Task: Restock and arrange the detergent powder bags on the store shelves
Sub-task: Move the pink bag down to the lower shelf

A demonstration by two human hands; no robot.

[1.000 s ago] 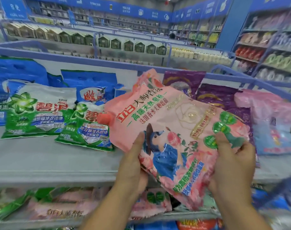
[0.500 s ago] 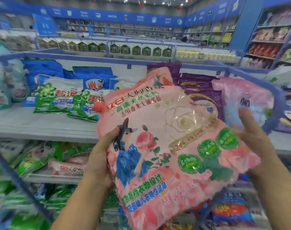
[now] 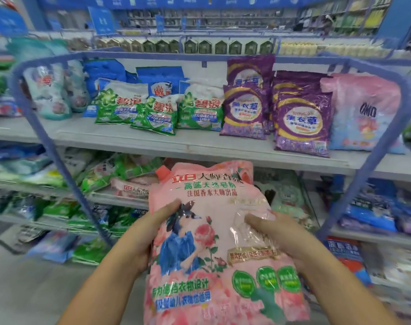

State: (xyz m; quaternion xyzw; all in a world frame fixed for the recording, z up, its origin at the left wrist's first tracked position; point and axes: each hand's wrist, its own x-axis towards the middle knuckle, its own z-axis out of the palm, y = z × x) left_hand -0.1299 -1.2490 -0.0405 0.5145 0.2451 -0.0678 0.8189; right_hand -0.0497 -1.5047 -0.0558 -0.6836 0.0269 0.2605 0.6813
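While upright, pink bag [image 3: 213, 242] sits clasped between both hands' grip.

Bottom of the pink detergent bag [image 3: 213, 231] runs off the frame at 6 o'clock, and it hides most fingers of both hands. Lower shelf bags [image 3: 59, 207] at 9 o'clock are smeared, labels unreadable. Far aisle shelves [image 3: 211, 17] at 12: too tiny.

Bag [image 3: 213, 231] upright between left hand [image 3: 138, 240] and right hand [image 3: 277, 233], in front of lower shelves. Top shelf [image 3: 152, 141] behind, above: bags in a row.
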